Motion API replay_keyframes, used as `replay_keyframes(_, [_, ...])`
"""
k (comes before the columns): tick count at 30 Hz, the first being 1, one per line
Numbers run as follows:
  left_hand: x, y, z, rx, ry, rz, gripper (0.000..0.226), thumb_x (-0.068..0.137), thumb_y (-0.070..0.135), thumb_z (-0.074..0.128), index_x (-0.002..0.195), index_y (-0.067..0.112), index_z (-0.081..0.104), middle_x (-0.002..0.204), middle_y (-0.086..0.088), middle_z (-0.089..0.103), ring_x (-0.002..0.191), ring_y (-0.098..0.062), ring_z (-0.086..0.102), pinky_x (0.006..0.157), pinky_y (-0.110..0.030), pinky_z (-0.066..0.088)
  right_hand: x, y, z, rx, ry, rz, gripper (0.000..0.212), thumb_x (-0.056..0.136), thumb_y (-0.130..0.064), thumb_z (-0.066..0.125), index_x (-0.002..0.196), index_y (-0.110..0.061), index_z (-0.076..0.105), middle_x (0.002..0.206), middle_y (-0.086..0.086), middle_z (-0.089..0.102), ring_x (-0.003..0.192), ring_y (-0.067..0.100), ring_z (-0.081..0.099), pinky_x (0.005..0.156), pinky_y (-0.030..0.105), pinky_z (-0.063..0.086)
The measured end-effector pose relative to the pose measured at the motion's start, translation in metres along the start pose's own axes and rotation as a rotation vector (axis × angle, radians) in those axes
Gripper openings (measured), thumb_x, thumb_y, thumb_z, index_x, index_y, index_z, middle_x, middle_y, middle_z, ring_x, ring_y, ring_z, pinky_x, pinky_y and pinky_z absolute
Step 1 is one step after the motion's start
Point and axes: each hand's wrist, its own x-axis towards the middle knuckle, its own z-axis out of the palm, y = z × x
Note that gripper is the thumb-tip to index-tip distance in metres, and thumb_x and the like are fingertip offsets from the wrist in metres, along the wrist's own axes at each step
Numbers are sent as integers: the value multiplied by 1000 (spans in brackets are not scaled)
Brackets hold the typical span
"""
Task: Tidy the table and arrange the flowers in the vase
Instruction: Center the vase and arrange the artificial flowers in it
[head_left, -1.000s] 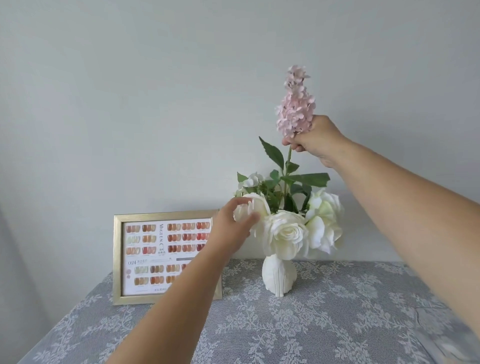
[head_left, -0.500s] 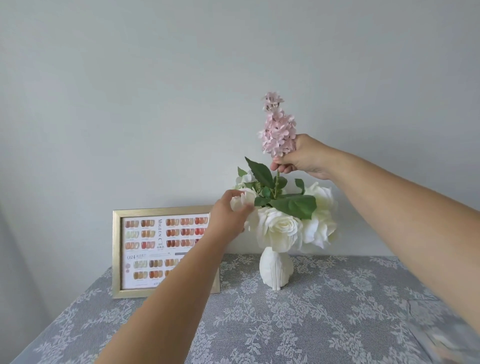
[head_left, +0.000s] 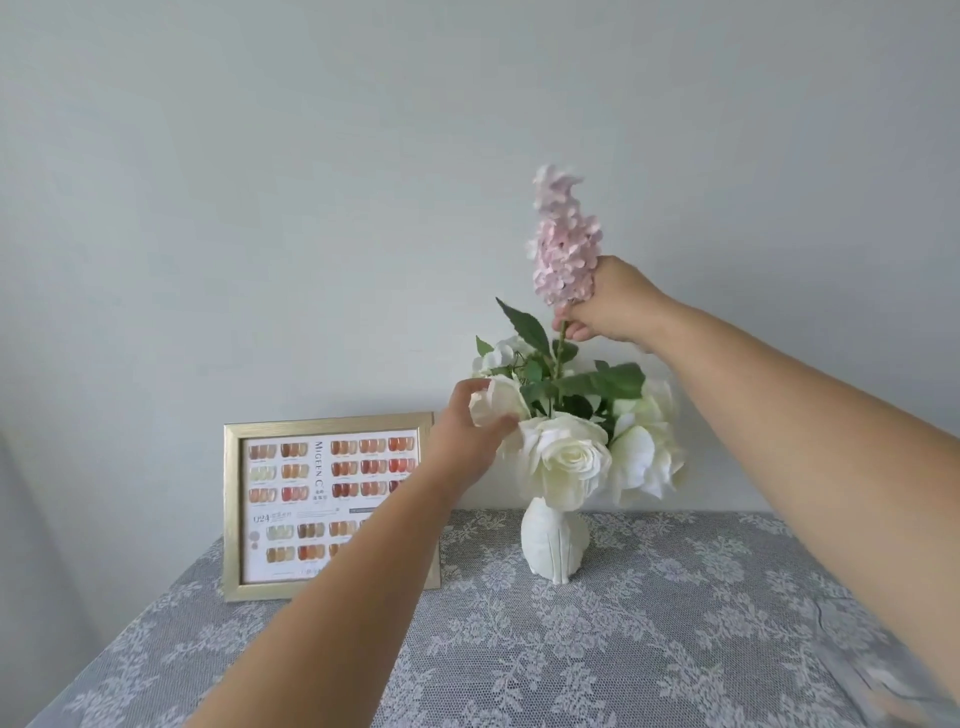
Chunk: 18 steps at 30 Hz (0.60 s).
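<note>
A white ribbed vase (head_left: 555, 545) stands on the lace-covered table (head_left: 649, 634) and holds several white roses (head_left: 569, 460). A tall pink flower spike (head_left: 563, 249) with green leaves rises from the middle of the bunch. My right hand (head_left: 605, 306) grips its stem just under the pink blossoms. My left hand (head_left: 467, 431) touches the leftmost white rose, fingers curled around its petals. The stem's lower end is hidden among the roses.
A gold picture frame (head_left: 231, 512) with a colour chart leans against the wall at the left of the vase, partly hidden by my left forearm. A plain grey wall stands right behind the table.
My right hand brought the pink flower down into the bunch, then lifted it slightly. My left hand stays at the left white rose.
</note>
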Motion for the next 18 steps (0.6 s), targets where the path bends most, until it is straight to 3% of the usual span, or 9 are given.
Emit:
replay_keyframes(5, [0,3,2,38,48,52,40,86,45,67,121,39,49,115,-10,66,80,-20,65,73,-36,55,-6,9,7,-69,-44,30,21,87,-3,61,102,-17,65,77,0,72,69,16,72,67,29,60])
replay_keyframes(12, [0,2,11,28,75,49,38,84,41,67,117,44,47,116,-7,61,84,-12,62,56,-22,39,-14,20,24,-262,-54,-13,16,84,-8,60,99,-9,64,84,4,70,80,24,69,76,36,57])
replay_keyframes(15, [-1,0,11,6,78,33,46,83,41,68,124,41,46,121,-7,57,94,-21,64,67,-28,49,-14,19,22,-411,-85,-44,13,84,-9,58,95,-6,64,89,9,69,84,27,66,78,37,55])
replay_keyframes(18, [-3,-2,10,-37,70,2,50,84,39,68,129,38,45,122,-12,57,102,-30,65,86,-42,54,-11,23,16,-341,-61,-15,14,83,-6,58,95,-7,67,89,7,72,80,23,69,78,40,57])
